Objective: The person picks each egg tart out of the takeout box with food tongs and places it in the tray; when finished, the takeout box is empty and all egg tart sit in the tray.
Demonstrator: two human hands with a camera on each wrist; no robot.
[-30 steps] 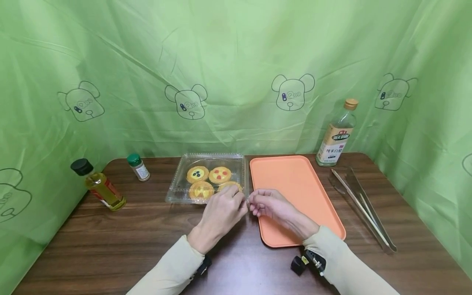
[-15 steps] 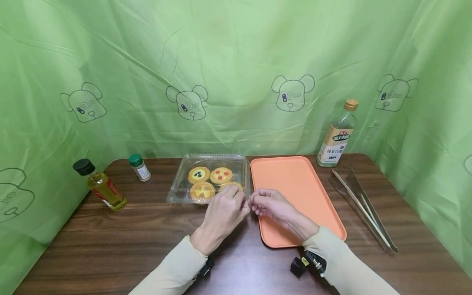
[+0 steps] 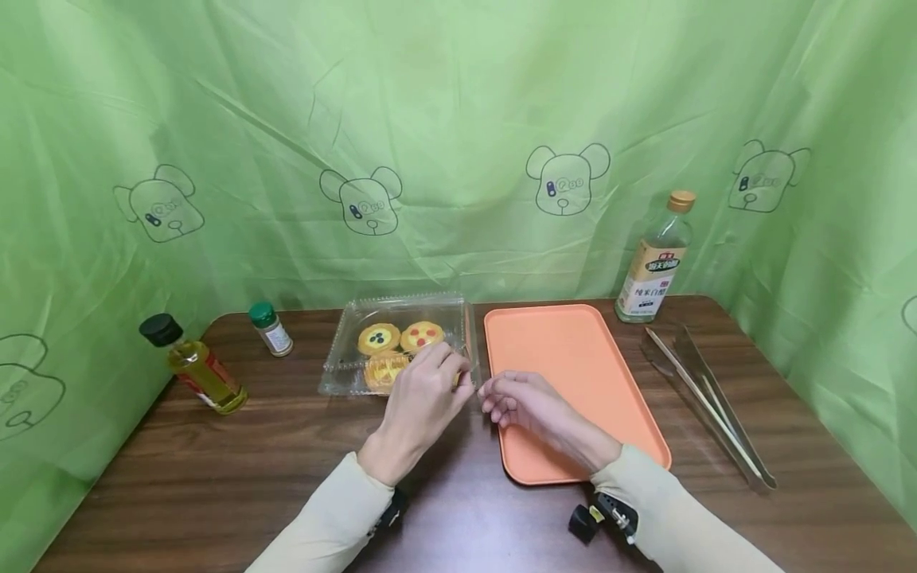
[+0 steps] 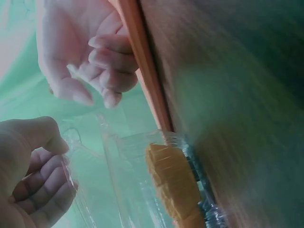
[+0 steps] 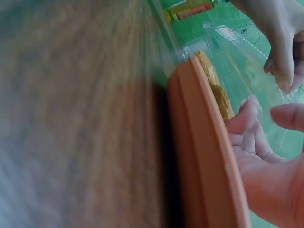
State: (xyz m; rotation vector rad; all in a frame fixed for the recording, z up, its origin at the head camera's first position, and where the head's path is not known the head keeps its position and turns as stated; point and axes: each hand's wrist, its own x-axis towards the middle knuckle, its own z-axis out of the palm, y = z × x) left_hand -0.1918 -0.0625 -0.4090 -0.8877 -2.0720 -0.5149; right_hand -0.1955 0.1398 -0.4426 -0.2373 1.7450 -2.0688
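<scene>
Several tarts (image 3: 379, 339) sit in a clear container (image 3: 341, 350), its lid (image 4: 81, 190) pinched by the left hand (image 3: 424, 394), near the worktop's (image 3: 236, 469) far edge; the right hand (image 3: 526, 404), loosely curled by the orange tray (image 3: 573, 358), holds nothing.

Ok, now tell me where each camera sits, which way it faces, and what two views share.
Head: on the head, facing forward and down at the table, clear box of tarts and tray; the left grip, right grip and both sleeves show.
Left wrist: facing past the left grip, which pinches the clear box's edge; both grips show.
Right wrist: facing along the tray's edge toward the clear box and yellow bottle; both grips show.
Shared: both wrist views show tray, box and both grips, with the table turned sideways.
</scene>
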